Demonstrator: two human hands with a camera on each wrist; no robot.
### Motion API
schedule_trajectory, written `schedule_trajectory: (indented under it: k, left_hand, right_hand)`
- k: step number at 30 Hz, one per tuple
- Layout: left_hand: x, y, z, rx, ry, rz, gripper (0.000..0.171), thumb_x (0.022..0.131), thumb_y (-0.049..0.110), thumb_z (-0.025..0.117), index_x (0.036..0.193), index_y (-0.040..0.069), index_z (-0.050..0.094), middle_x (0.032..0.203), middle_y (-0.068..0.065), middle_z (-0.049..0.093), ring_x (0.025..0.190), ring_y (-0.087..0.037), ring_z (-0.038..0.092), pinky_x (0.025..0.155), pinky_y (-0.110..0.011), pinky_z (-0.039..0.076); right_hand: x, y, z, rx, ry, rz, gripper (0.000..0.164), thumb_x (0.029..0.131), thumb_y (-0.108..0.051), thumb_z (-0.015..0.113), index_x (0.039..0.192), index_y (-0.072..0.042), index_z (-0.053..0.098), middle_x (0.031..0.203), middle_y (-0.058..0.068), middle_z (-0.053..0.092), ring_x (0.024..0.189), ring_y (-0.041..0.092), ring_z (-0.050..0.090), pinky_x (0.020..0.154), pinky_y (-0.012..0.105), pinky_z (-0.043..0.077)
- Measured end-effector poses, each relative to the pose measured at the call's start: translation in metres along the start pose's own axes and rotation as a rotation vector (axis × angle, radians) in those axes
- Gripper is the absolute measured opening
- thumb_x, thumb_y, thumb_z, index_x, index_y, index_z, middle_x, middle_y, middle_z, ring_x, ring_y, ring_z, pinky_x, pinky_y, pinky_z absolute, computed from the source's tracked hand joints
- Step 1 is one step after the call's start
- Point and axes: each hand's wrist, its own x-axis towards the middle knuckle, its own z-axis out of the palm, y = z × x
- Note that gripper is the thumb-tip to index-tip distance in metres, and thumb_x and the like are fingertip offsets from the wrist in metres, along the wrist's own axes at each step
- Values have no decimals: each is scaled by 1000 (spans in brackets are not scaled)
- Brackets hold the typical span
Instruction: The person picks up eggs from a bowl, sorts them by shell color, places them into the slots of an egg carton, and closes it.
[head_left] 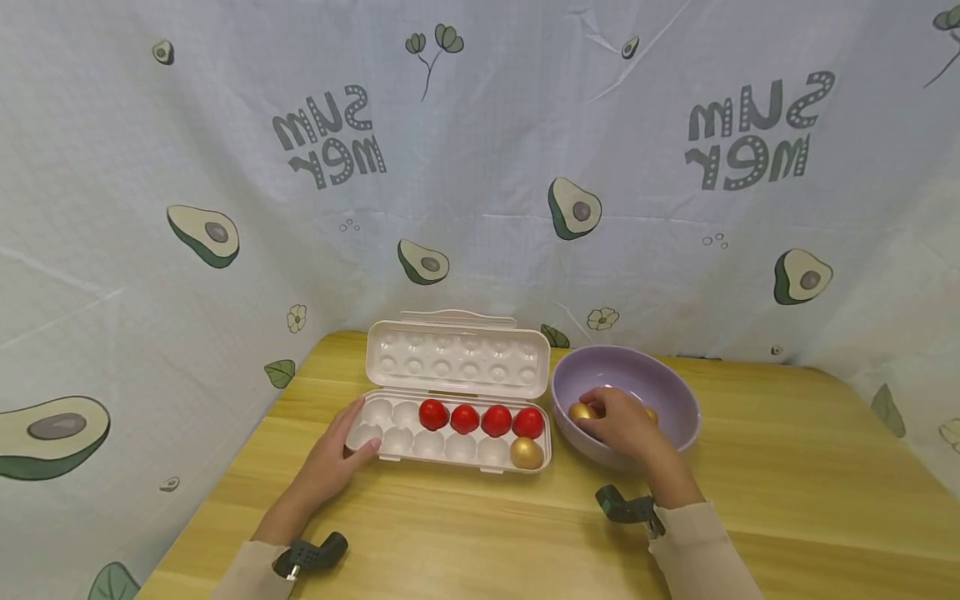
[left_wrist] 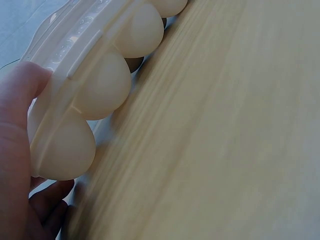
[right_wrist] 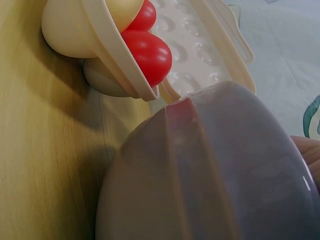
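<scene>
A white plastic egg carton (head_left: 427, 447) lies with its lid raised at the back. Several red eggs (head_left: 497, 421) fill the right part of its back row, and a golden egg (head_left: 527, 453) sits in the front right cup. My left hand (head_left: 333, 454) grips the carton's left end, its thumb over the rim in the left wrist view. Inside the purple bowl (head_left: 678, 392), my right hand (head_left: 621, 421) pinches a golden egg (head_left: 580, 412) between thumb and fingers. The bowl's wall (right_wrist: 150, 185) hides most of that hand in the right wrist view.
Another golden egg (head_left: 651, 414) lies in the bowl, partly behind the right hand. The bowl stands close beside the carton's right end on a wooden table (head_left: 450, 533). A curtain printed with avocados (head_left: 480, 167) hangs behind the table and along its sides.
</scene>
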Motion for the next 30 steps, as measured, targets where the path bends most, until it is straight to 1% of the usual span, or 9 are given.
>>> schedule_trajectory:
  k: [5,9,11,16,21,26,30]
  left_hand:
    - [0,1,-1,-1,-2,-2,77,91,38,62,152,7,26,153,-20,30,138,-42,30,109,-62,24]
    - [0,1,0,-2,-2,2,78,91,38,62,152,7,26,153,-20,30,138,-42,30,109,-62,24]
    - [0,1,0,-1,-2,2,78,92,39,62,152,7,26,152,-20,31,138,-42,30,109,-62,24]
    - [0,1,0,2,-1,3,78,92,39,62,152,7,26,152,-20,31,138,-42,30,109,-62,24]
    - [0,1,0,9,-3,-2,78,91,40,62,152,7,26,153,-20,31,138,-42,30,109,-62,24]
    - [0,1,0,5,-1,-4,78,91,40,62,152,8,27,152,-20,31,138,-42,30,109,-62,24]
    - [0,2,0,-5,-3,-6,77,91,39,62,152,7,26,153,-20,30,138,-42,29,109,-62,24]
  right_hand:
    - [-1,-1,-1,-15,8,21,38,86,-27,71,116,-4,66,105,10,67,97,28,60,83,53,42]
    - [-3,-2,-1,-29,14,44,40,86,-31,71,117,-8,66,105,8,67,97,28,59,77,53,41]
    - [-3,-1,-1,-27,22,45,40,86,-32,71,119,-9,66,106,8,67,99,30,59,76,54,41]
    - [-2,1,-1,-2,61,24,40,86,-32,71,119,-10,65,110,9,67,101,31,60,77,54,41]
    - [-2,2,-2,11,80,10,40,85,-32,71,118,-11,65,108,10,67,97,30,59,75,52,42]
    - [-2,1,-2,24,98,6,43,85,-31,71,122,-10,63,110,12,66,95,30,59,74,50,42]
    - [-2,2,-2,61,145,-35,43,85,-25,71,124,-8,62,111,13,67,97,29,60,79,48,45]
